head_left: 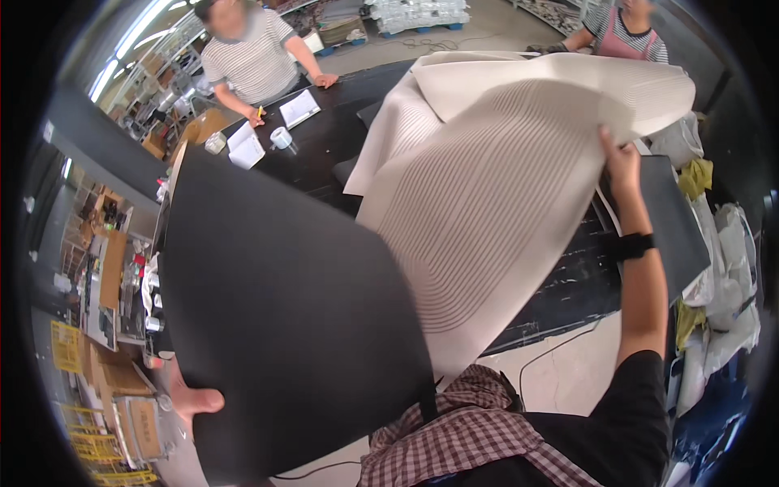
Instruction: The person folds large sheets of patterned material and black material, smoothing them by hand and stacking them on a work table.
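Note:
A large pale beige sheet [487,187], marked with rows of curved parallel lines, is lifted and bent over the dark table [333,114]. My right hand [623,166] is closed on its right edge, with the thumb on the upper face. To the left, a smooth black sheet [292,316] stands tilted up in front of me. My left hand [195,398] pinches its lower left edge, thumb on the near face and most fingers hidden behind. Where the two sheets meet, I cannot tell whether they are joined.
Across the table one person [251,57] holds a yellow pen by an open notebook [245,146]; a white roll [281,138] stands beside it. Another person [625,36] is at the beige sheet's far end. White sacks [730,276] line the right side. A cable [540,353] crosses the floor.

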Motion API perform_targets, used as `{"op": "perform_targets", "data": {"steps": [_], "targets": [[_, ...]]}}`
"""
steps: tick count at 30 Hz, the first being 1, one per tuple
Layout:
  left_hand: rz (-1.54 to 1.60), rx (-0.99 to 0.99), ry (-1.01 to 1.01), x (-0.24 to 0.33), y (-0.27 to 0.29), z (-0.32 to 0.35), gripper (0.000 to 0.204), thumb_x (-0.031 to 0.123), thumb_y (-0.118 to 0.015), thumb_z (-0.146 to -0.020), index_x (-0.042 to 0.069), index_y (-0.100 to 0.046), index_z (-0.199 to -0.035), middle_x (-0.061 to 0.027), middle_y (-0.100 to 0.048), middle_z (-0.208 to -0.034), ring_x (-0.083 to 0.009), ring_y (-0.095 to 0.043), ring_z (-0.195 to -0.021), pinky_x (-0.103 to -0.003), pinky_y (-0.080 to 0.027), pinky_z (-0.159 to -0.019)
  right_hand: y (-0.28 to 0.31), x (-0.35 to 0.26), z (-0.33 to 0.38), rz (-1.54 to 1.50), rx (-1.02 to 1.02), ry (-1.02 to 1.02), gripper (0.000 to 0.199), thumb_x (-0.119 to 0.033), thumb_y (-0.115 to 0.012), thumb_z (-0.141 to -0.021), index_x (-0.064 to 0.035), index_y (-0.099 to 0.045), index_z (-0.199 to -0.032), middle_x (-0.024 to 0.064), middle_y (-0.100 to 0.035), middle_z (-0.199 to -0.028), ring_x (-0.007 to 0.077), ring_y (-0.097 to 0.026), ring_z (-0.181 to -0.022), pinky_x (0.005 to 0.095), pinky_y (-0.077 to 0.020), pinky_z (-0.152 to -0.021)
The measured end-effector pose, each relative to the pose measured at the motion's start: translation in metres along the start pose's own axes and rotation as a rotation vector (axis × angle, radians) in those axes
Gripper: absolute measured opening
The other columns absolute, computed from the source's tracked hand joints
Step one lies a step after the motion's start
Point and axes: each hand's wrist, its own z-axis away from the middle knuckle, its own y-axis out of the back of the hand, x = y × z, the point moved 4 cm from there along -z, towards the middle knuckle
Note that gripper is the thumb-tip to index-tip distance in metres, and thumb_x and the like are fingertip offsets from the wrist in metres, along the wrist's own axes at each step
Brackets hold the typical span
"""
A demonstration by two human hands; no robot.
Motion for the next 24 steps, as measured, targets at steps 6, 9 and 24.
{"op": "perform_targets", "data": {"steps": [6, 9, 24], "targets": [[0.078, -0.098, 0.055, 0.012, -0.012, -0.046, 0.061, 0.006, -0.063, -0.060, -0.006, -0.044, -0.116, -0.0159, -0.059, -0.097, -0.0267, -0.060, -0.087, -0.034, -0.050, -0.076, 0.186, -0.042, -0.017, 0.152, 0.278, 0.113, 0.039, -0.042, -0.062, -0.082, -0.0031, -0.061, -0.083, -0.0066, -0.043, -0.057, 0.0023, -0.031, -0.043, 0.0213, -0.0186, -0.039], [0.136, -0.236, 0.156, -0.019, 0.050, -0.069, 0.057, 0.008, -0.061, -0.065, -0.002, -0.043, -0.118, -0.0151, -0.058, -0.097, -0.0263, -0.061, -0.083, -0.033, -0.052, -0.071, 0.261, 0.004, 0.004, 0.484, 0.330, 0.100, 0.053, -0.042, -0.059, -0.083, 0.0060, -0.058, -0.105, 0.0072, -0.063, -0.086, 0.0143, -0.059, -0.075, 0.0253, -0.0449, -0.066], [0.266, 0.311, 0.057, -0.069, 0.073, -0.074, 0.044, 0.022, -0.054, -0.076, 0.003, -0.050, -0.117, -0.0115, -0.057, -0.106, -0.0197, -0.057, -0.094, -0.031, -0.048, -0.080, 0.216, -0.030, 0.045, 0.209, 0.423, -0.053, 0.057, -0.045, -0.061, -0.081, 0.0051, -0.056, -0.109, 0.0066, -0.060, -0.095, 0.0128, -0.054, -0.082, 0.0278, -0.0437, -0.073]]}}
